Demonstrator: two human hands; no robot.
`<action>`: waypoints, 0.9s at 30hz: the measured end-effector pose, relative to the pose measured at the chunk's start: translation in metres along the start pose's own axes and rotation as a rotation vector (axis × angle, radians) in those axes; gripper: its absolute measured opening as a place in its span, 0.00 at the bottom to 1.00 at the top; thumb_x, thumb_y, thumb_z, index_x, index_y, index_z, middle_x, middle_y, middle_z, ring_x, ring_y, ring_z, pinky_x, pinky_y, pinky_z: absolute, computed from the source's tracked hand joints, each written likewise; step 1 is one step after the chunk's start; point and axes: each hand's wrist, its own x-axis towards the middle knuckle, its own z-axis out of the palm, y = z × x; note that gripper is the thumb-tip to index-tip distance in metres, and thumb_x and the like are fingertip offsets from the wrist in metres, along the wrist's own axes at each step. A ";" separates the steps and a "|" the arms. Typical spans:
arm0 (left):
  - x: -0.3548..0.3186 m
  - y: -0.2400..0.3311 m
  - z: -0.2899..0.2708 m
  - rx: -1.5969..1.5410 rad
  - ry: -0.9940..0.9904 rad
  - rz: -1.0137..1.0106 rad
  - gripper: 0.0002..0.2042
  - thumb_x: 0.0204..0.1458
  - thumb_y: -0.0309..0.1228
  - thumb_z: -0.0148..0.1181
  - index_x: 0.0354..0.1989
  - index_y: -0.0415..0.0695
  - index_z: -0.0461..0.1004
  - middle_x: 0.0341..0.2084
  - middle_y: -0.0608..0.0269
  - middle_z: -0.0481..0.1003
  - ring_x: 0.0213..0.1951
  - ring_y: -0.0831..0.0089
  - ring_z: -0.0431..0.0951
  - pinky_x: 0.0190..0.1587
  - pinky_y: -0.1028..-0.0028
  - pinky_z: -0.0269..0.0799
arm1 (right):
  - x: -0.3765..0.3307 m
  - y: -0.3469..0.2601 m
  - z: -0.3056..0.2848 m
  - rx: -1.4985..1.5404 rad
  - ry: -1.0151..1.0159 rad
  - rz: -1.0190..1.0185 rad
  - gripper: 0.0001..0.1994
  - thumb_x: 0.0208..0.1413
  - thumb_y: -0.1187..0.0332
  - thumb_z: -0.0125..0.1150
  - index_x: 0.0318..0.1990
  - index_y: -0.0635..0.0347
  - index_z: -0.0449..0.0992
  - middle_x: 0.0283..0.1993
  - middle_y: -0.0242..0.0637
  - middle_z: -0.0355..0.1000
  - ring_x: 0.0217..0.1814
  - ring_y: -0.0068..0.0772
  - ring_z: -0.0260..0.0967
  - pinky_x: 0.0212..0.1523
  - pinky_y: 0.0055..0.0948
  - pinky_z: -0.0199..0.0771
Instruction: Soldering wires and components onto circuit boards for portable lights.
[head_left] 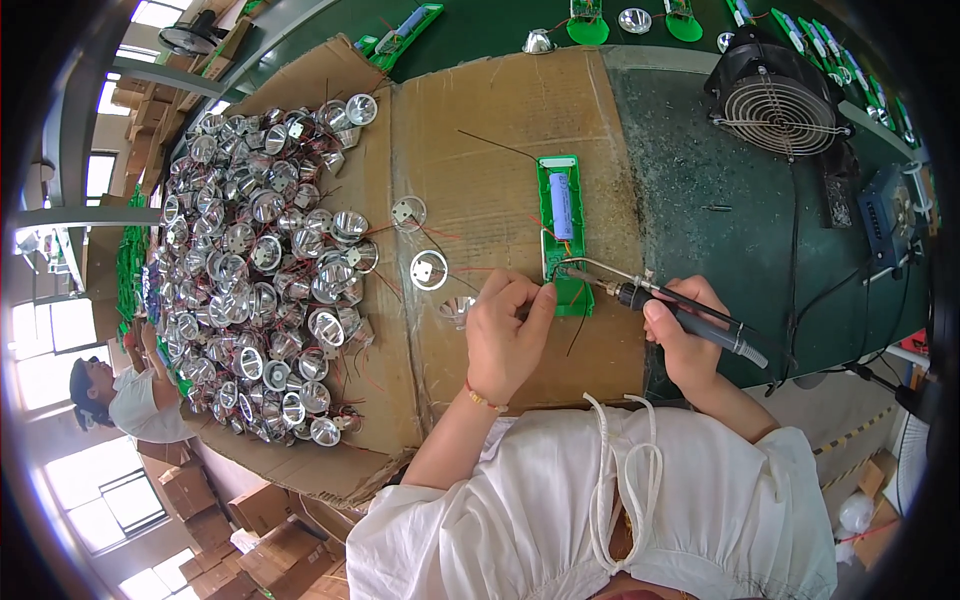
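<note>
My right hand (690, 335) is wrapped round the dark handle of a soldering iron (722, 340), which has a thin curved metal tube along it. The iron's tip reaches the lower part of an open green plastic housing (547, 205). A purple cylindrical battery (561, 207) lies in that housing, with thin red and black wires around it. Close by on the left, my left hand (510, 325) is pinched, thumb and index tips at the housing's edge; what they hold, if anything, is too small to make out. Beside its knuckles lies a silvery reflector cup (457, 309).
Many wired reflector cups (268, 207) are heaped at left on the cardboard (500, 110). A black fan (775, 100) and a blue box-shaped device (886, 220) stand at right. More green housings (588, 25) line the far edge. Another person (145, 400) is at far left.
</note>
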 end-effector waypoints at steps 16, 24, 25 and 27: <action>0.004 -0.004 -0.007 -0.083 -0.110 -0.065 0.09 0.47 0.30 0.61 0.24 0.36 0.74 0.24 0.61 0.69 0.21 0.74 0.69 0.24 0.76 0.64 | -0.005 -0.006 -0.005 0.079 0.061 0.055 0.08 0.49 0.73 0.60 0.30 0.64 0.66 0.22 0.34 0.68 0.20 0.16 0.64 0.21 0.17 0.65; 0.006 0.000 -0.008 -0.025 -0.146 -0.059 0.08 0.45 0.29 0.62 0.24 0.36 0.75 0.25 0.60 0.68 0.21 0.74 0.69 0.24 0.76 0.65 | -0.006 -0.011 -0.006 0.055 0.024 0.070 0.08 0.48 0.76 0.60 0.30 0.65 0.66 0.24 0.32 0.68 0.23 0.15 0.64 0.23 0.16 0.63; 0.006 0.000 -0.007 -0.025 -0.148 -0.060 0.08 0.45 0.29 0.62 0.24 0.36 0.75 0.25 0.60 0.68 0.21 0.74 0.69 0.24 0.76 0.65 | -0.007 -0.009 -0.007 0.055 0.025 0.071 0.08 0.48 0.76 0.60 0.30 0.65 0.66 0.24 0.32 0.68 0.23 0.15 0.64 0.23 0.16 0.63; 0.006 0.001 -0.007 -0.007 -0.146 -0.065 0.08 0.45 0.29 0.62 0.23 0.36 0.74 0.25 0.60 0.69 0.20 0.72 0.69 0.24 0.75 0.65 | -0.007 -0.003 -0.011 -0.016 -0.017 0.025 0.08 0.48 0.75 0.61 0.30 0.65 0.66 0.24 0.33 0.68 0.23 0.16 0.64 0.23 0.16 0.63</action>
